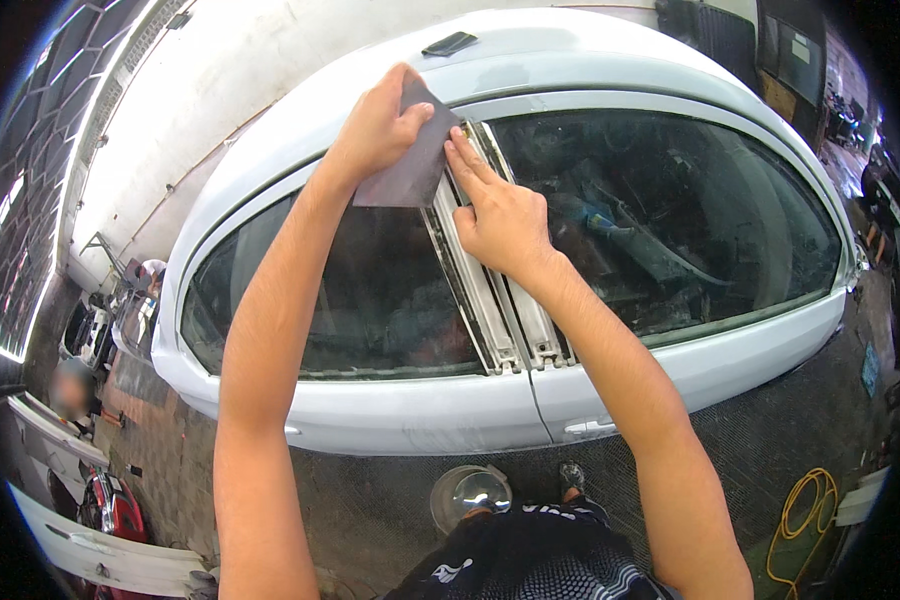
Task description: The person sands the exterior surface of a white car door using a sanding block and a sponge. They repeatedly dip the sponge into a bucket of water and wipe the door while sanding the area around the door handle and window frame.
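A grey sheet that looks like sandpaper (pixel 410 165) hangs from my left hand (pixel 382 125), its thumb pressed over the upper part against the fingers. The sheet covers part of the rear window and the roof edge. My right hand (pixel 505 215) has two fingers stretched out onto the top of the door pillar (pixel 490 300), close to the sheet's right edge; its other fingers are curled. Whether those fingertips touch the sheet, I cannot tell. The pillar, bare and whitish with dark strips, stands between the two side windows of a white car (pixel 450 415).
A small dark pad (pixel 450 44) lies on the car roof. Below the doors, a bucket (pixel 445 495) stands by my feet. A yellow hose (pixel 800 520) is coiled at the right. Car panels (pixel 110 555) and another person (pixel 73 390) are at the left.
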Motion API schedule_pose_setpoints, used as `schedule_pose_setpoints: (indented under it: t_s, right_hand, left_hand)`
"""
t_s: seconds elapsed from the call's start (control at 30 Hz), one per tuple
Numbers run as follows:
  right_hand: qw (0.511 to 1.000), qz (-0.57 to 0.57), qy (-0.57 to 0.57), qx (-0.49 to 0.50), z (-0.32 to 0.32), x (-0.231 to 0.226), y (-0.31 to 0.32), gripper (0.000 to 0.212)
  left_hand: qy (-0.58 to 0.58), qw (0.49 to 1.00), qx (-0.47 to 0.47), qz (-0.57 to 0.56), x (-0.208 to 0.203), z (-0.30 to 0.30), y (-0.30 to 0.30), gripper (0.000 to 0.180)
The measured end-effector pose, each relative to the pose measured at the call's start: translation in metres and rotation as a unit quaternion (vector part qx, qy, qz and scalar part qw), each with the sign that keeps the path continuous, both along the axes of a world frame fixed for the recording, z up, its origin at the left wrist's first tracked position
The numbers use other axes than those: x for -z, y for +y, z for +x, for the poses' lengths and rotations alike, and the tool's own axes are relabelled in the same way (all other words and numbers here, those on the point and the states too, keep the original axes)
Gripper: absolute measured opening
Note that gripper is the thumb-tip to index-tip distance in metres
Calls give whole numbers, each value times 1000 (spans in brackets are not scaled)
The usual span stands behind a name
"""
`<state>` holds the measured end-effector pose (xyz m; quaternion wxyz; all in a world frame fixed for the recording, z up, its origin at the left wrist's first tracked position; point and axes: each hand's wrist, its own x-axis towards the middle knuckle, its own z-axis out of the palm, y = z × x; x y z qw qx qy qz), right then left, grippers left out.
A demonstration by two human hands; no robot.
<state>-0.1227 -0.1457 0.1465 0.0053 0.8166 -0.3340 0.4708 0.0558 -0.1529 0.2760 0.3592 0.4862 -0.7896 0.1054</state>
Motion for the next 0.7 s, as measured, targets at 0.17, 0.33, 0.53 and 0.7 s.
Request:
schedule_pose_setpoints:
  t_s: [0.17, 0.33, 0.53, 0.7]
  right_hand:
    - [997, -31, -64, -30, -3, 13, -2, 67]
    - [987, -62, -138, -49, -3, 22, -8, 62]
    - [976, -82, -185, -81, -2, 27, -9, 57]
    - [970, -96, -208, -82, -3, 30, -13, 54]
  left_hand:
    - [61, 997, -43, -24, 22, -9, 8, 30]
    - [162, 982, -84, -56, 40, -25, 18, 28]
    - [182, 977, -95, -63, 49, -35, 28, 28]
    - [206, 971, -118, -40, 54, -49, 29, 28]
